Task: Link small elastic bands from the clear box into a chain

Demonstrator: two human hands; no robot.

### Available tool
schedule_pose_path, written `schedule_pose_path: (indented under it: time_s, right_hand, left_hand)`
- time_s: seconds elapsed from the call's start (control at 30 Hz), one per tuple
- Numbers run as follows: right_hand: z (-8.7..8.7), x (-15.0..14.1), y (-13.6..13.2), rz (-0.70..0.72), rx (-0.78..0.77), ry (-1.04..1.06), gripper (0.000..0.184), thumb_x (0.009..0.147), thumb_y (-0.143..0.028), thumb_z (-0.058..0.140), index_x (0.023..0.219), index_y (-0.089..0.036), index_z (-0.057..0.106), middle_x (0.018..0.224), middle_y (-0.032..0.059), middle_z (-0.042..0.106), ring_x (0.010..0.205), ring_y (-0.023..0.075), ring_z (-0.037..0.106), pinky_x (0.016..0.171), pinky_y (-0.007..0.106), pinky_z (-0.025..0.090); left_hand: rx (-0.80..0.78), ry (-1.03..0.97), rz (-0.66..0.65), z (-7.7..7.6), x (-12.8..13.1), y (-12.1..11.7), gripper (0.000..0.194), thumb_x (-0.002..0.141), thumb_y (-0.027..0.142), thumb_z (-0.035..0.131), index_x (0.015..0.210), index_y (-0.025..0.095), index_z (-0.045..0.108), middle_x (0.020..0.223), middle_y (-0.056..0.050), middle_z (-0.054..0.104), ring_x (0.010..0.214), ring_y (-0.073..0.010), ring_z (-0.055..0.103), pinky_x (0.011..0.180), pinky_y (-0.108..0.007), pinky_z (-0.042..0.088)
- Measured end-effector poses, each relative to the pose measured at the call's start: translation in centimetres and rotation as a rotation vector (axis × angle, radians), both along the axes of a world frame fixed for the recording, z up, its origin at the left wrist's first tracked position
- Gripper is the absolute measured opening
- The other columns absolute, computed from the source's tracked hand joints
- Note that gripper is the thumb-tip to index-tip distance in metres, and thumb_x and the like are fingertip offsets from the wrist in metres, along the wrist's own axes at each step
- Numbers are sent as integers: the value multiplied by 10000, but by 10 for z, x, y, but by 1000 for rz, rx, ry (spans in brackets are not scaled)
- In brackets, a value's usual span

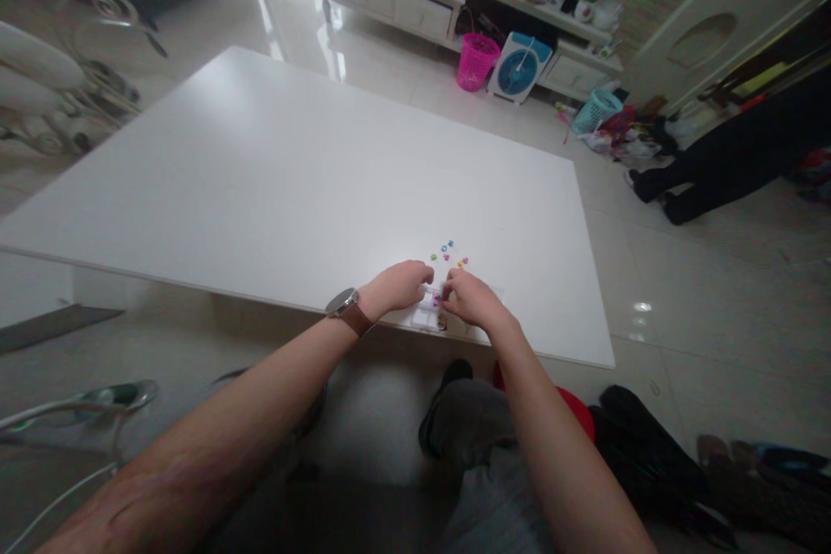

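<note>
A small clear plastic box with compartments point(425, 318) lies at the table's near edge, with a few pink and multicoloured bits inside. My left hand point(406, 284), with a watch point(342, 303) on its wrist, is at the box's left side, its fingers curled. From the right, my right hand point(475, 298) reaches over the box with thumb and fingers drawn together; whatever they hold is too small to make out. Just beyond the hands lie several tiny coloured pieces, among them a green piece point(434, 257), a blue piece point(450, 243) and a yellow piece point(460, 263).
The white table point(312, 164) stretches away to the left. Beyond it stand a pink basket point(477, 62), a blue and white fan point(518, 69) and a cluttered cabinet point(421, 15). A person in dark trousers point(733, 147) stands at the right. Chairs point(39, 52) are at the left.
</note>
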State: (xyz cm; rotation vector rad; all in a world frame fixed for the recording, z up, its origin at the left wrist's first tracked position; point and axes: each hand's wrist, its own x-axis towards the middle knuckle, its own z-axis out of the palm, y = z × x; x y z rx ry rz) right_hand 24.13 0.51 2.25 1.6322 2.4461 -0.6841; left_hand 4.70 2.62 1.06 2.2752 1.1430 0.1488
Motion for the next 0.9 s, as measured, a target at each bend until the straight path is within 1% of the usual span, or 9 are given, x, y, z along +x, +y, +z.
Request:
schedule_pose_path:
  time_s: [0.2,0.3,0.37,0.43,0.5,0.6,0.67,0.73,0.9]
  right_hand:
    - [6,-9,-3,-7,-3,-84,117,916,-258,708,837,-189,758,1042,91,650,936,210,614,759,274,439]
    - [7,-8,-2,-51,18,-68,89,897,-232,706,827,-192,743,1025,79,641,909,201,610,757,279,433]
    - [7,-5,0,-104,65,-49,76,896,-196,668,841,-194,722,994,69,637,904,197,605,772,282,433]
    - [6,0,2,-166,130,-28,96,902,-161,611,885,-191,701,989,70,636,929,202,599,808,289,438]
    - [3,7,4,-228,182,-9,136,905,-141,570,961,-184,687,1035,82,637,975,215,595,859,302,445]
    - [-7,15,5,-278,189,-18,250,890,-107,544,1100,-168,666,1142,111,625,1041,237,586,922,319,447]
    - [-14,18,5,-274,157,-39,322,872,-74,537,1163,-153,652,1194,130,615,1074,247,580,958,325,440]
    - [-19,19,5,-256,124,-50,349,868,-47,520,1179,-139,650,1210,141,615,1103,256,573,994,330,427]
    - [-20,14,8,-247,111,-25,307,868,-29,490,1096,-138,664,1180,132,616,1123,240,563,1015,314,418]
  left_hand:
    - [-3,13,-1,3,-1,0,283,812,97,566,1035,157,730,1039,-98,750,947,-216,683,848,-298,515]
    - [5,17,16,3,-2,2,284,827,108,554,1045,155,730,1062,-102,748,966,-216,680,866,-300,514]
    - [21,30,49,2,-3,4,282,845,117,537,1044,156,732,1073,-107,746,986,-223,677,883,-311,512]
    - [40,52,89,0,-5,6,289,866,121,511,1052,149,731,1074,-118,743,999,-232,675,895,-325,510]
    - [57,74,138,-1,-7,8,307,873,110,493,1075,139,722,1080,-127,734,1008,-235,671,905,-331,508]
    - [62,92,184,-5,-10,10,325,878,96,481,1114,132,703,1119,-135,713,1023,-233,663,917,-331,506]
    - [49,86,182,-8,-11,11,326,883,94,478,1124,133,693,1147,-136,701,1030,-233,660,922,-333,507]
    - [43,72,166,-11,-10,11,317,895,104,481,1136,138,684,1155,-133,694,1039,-233,656,928,-334,506]
    - [43,7,66,-12,-7,8,299,935,135,483,1174,160,662,1184,-116,679,1118,-213,628,984,-318,487]
